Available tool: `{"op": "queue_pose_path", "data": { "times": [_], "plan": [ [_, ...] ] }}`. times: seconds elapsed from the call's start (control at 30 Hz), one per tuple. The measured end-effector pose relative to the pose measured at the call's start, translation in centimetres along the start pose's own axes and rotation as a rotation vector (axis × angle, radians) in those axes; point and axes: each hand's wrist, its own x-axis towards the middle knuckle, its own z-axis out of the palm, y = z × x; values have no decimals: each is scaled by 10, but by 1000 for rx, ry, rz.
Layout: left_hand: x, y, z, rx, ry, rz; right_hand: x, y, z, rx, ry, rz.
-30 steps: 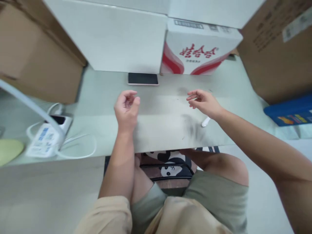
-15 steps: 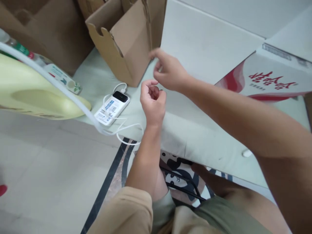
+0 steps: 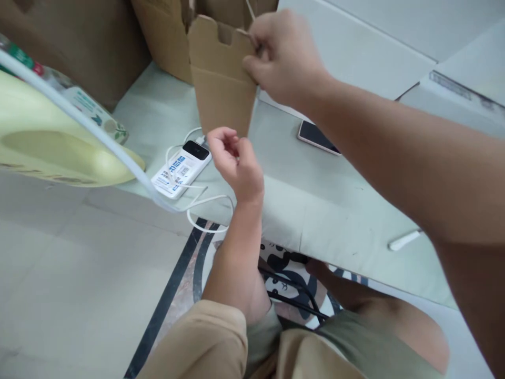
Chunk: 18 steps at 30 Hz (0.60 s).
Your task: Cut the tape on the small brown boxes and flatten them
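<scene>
My right hand (image 3: pixel 284 58) is closed on the top edge of a flat brown cardboard piece (image 3: pixel 219 84) with notched flaps, holding it upright above the pale table (image 3: pixel 315 210). My left hand (image 3: pixel 236 160) hovers just below that cardboard with its fingers loosely curled and nothing in them. A white power bank (image 3: pixel 179 168) with a looped white cable (image 3: pixel 209 208) lies on the table just left of my left hand.
A dark phone (image 3: pixel 317 138) lies face up on the table behind my right arm. Brown cartons (image 3: pixel 79 47) stand at the back left, white boxes (image 3: pixel 355 47) at the back right. A pale yellow object (image 3: pixel 47 152) and a white tube (image 3: pixel 87 131) sit at the left. A small white stick (image 3: pixel 402 240) lies near the table's front edge.
My view swung left. My right hand reached across to the cardboard, closed on its top edge and lifted it. My left hand rose under it.
</scene>
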Motion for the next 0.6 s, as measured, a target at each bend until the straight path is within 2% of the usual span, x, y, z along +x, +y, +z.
{"op": "queue_pose_path", "data": {
  "times": [0.1,0.2,0.3,0.4,0.53,0.6],
  "plan": [
    [0,-1,-6,46,124,77,-63,38,-16,152,152,79],
    [-1,-3,-6,97,78,76,-148,76,-21,285,294,84],
    [-7,0,5,41,-92,15,-232,106,-17,251,390,85],
    [-18,13,21,-103,-315,-53,-300,126,-7,276,554,160],
    [-40,32,41,-211,-611,-23,-352,144,10,302,774,213],
    [-53,36,50,-182,-709,-8,-365,151,18,393,813,359]
  ]
}}
